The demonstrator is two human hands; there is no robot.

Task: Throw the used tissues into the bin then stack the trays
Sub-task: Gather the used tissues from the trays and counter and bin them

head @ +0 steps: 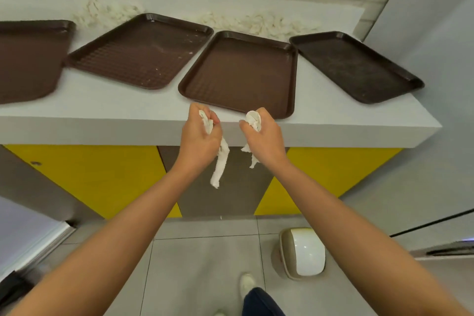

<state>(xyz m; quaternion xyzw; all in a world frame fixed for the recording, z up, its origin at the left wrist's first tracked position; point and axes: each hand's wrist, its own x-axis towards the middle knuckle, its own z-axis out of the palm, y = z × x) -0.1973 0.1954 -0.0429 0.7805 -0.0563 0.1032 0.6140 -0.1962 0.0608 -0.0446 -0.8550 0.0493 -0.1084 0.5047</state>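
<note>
Several brown trays lie side by side on the white counter point(115, 108): one at the far left point(28, 59), one left of centre point(143, 51), one in the middle point(243, 72), one at the right point(356, 67). My left hand point(198, 136) is shut on a crumpled white tissue point(220, 161) that hangs down in a long strip. My right hand point(264, 136) is shut on another white tissue point(253, 120). Both hands hover at the counter's front edge, just before the middle tray. More tissues lie piled behind the trays at the left point(107, 14) and right point(259, 23).
A small beige bin with a white swing lid point(302, 254) stands on the tiled floor at the lower right, below my right forearm. The counter front has yellow point(102, 177) and grey panels. A grey wall closes the right side. My shoe point(247, 282) is on the floor.
</note>
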